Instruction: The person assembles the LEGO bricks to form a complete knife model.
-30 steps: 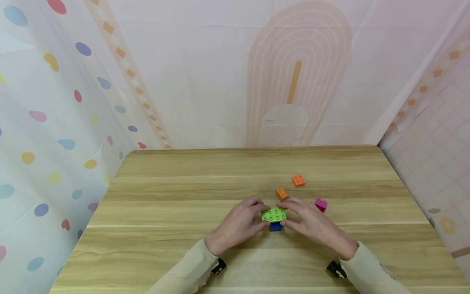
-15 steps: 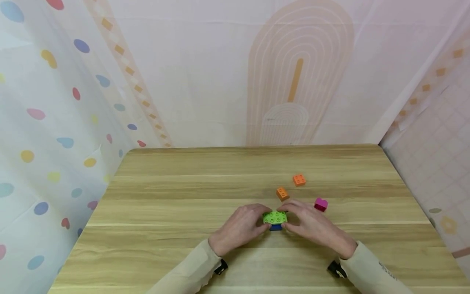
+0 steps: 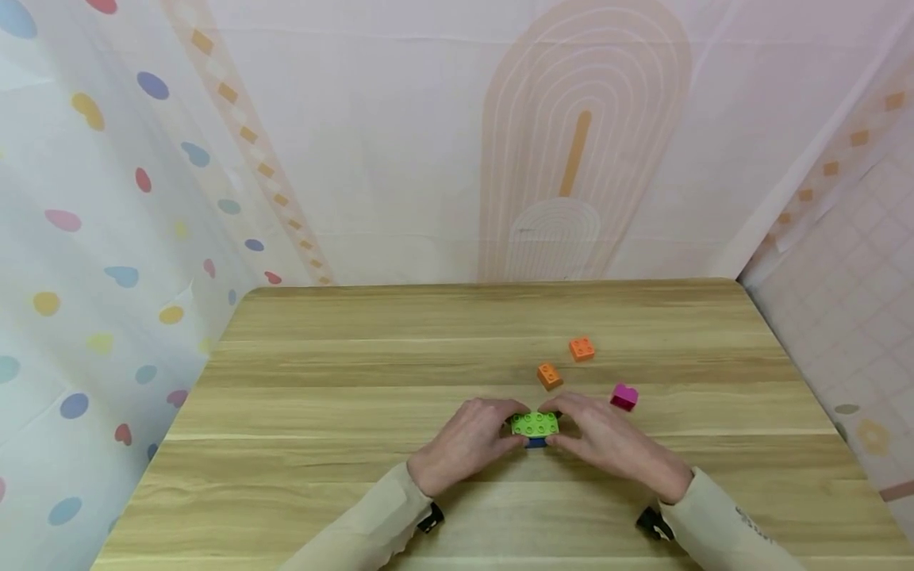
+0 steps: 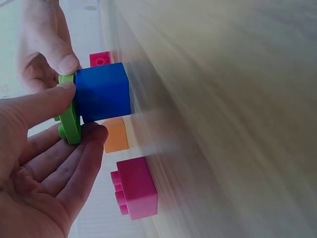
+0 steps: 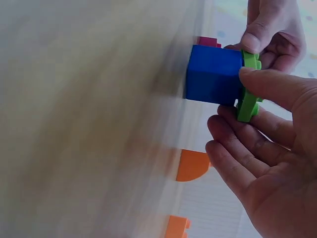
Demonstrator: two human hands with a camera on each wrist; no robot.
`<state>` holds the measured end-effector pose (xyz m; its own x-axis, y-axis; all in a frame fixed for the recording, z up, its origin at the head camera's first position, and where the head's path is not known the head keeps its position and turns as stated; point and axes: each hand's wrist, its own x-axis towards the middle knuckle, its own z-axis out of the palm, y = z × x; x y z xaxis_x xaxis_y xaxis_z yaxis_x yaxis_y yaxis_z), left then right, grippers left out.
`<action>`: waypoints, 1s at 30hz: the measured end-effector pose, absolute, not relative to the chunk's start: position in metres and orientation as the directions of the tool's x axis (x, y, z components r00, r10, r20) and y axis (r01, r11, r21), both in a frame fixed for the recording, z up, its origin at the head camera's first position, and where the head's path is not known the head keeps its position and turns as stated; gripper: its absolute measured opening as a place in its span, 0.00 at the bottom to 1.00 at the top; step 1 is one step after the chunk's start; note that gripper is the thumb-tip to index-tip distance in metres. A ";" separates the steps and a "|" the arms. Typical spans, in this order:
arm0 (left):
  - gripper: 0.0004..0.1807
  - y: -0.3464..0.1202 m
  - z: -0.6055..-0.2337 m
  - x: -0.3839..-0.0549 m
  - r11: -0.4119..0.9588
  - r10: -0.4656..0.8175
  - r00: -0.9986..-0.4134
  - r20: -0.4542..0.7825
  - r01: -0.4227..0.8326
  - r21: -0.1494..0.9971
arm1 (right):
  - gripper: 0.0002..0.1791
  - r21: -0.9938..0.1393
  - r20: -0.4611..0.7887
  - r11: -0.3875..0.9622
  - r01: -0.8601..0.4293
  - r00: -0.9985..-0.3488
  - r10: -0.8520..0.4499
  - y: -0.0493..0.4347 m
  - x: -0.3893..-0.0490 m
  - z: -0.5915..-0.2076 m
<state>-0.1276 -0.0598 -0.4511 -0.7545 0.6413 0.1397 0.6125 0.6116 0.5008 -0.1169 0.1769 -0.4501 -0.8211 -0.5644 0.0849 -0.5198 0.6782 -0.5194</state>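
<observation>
Green brick [image 3: 535,424]: lies studs up on top of the blue block [image 4: 103,91], its two ends overhanging. The block appears to stand on the wooden table [image 3: 321,428]; whether the joint is fully seated, cannot tell.

Judgement: step in hand looks like pressing the two together. Best done with level, equal pressure from both sides, straight down over the block; leaning on one overhanging end could tip the brick or lift the far edge.

Left hand [image 3: 464,440]: partly closed, pinching the brick's left end, thumb on the near side, fingers at the far side. Right hand [image 3: 610,440]: mirrors this at the right end.

Surroundings: two orange bricks lie beyond the hands, one nearer [image 3: 550,376], one farther [image 3: 581,349]. A pink brick [image 3: 624,397] sits just beside the right hand; a second pink block [image 4: 136,188] stands near the left.
</observation>
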 end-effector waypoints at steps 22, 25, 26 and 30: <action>0.15 -0.059 -0.453 -0.129 0.610 0.634 -0.760 0.145 0.607 0.510 | 0.17 -0.616 0.009 0.635 -0.466 -0.811 -0.585 0.174 -0.125 -0.448; 0.17 -0.061 -0.455 -0.129 0.613 0.642 -0.755 0.131 0.609 0.503 | 0.17 -0.638 -0.005 0.621 -0.455 -0.804 -0.594 0.171 -0.126 -0.447; 0.19 -0.062 -0.455 -0.130 0.615 0.645 -0.753 0.126 0.610 0.499 | 0.17 -0.638 -0.007 0.621 -0.455 -0.803 -0.595 0.171 -0.126 -0.447; 0.23 -0.064 -0.455 -0.130 0.619 0.646 -0.756 0.107 0.601 0.506 | 0.17 -0.628 -0.007 0.627 -0.461 -0.802 -0.597 0.168 -0.128 -0.446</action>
<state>-0.1304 -0.0639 -0.4547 -0.7560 0.6457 0.1070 0.6006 0.6194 0.5056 -0.1280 0.1680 -0.4458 -0.8024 -0.5968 -0.0072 -0.4606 0.6269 -0.6284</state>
